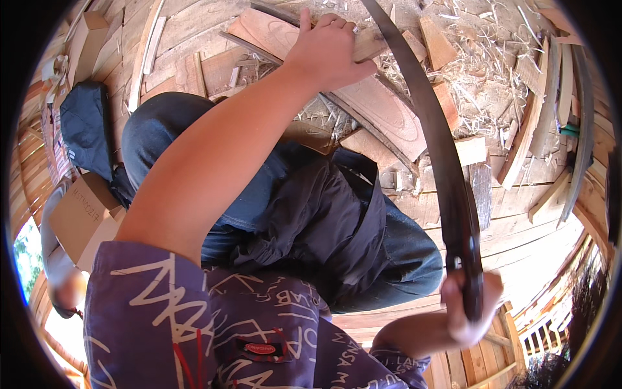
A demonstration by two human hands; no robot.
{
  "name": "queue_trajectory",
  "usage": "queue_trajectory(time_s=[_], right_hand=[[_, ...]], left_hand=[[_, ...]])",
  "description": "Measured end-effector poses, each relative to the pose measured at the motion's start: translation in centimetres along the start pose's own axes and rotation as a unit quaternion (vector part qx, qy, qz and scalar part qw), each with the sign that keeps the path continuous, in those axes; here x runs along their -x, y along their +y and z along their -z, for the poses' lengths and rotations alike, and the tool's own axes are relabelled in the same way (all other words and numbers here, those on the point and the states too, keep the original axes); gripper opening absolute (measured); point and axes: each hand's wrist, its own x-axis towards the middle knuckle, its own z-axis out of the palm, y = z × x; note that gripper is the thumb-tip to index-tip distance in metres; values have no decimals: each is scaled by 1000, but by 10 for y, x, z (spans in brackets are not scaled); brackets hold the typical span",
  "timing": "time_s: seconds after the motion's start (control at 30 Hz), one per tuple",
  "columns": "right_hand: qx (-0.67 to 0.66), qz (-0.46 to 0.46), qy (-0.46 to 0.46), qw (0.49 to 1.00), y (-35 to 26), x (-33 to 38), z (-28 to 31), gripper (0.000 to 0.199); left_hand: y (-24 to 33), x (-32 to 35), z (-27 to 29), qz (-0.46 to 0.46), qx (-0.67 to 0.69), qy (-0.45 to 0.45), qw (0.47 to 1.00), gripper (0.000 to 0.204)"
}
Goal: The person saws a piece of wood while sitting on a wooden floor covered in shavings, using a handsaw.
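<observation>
My right hand (pixel 468 310) is closed round the dark handle of a machete (pixel 435 120), at the lower right. Its long, slightly curved blade reaches up and away to the top edge. With my left arm stretched forward, my left hand (pixel 326 53) grips a small piece of wood (pixel 369 45) between thumb and fingers. The wood's end lies close to the blade; whether they touch I cannot tell. Beneath that hand is a reddish plank (pixel 389 117) with swirling grain, dark along one edge. My crossed legs, in jeans, are just nearer, with dark cloth across the lap.
Curled shavings (pixel 483 71) and several offcuts (pixel 437 44) litter the wooden floor. Long strips of wood (pixel 541 110) lie at the right. To the left are a cardboard box (pixel 84 211), a dark bag (pixel 85 126) and another person (pixel 58 259).
</observation>
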Motion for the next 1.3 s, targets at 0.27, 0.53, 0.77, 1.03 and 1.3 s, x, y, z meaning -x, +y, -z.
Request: queue_trajectory(time_s=[0.27,0.53,0.77,1.03,1.3], right_hand=[[-59,-99,62,991,9,4,-13,20],[-21,-82,124,989,1,36,5,46],[-83,-210,137,964,2,-30,-15,21],[0,-135,172,976,25,2,-22,23],[18,0,70,997,-2,10,13,36]], left_hand=[[14,-8,14,-39,-32,-25,998,43],[4,-5,21,-18,-47,-71,996,42],[9,-3,14,-16,-9,-68,998,42],[13,-9,6,-28,7,-30,999,43],[-4,-3,5,6,-8,-42,999,70]])
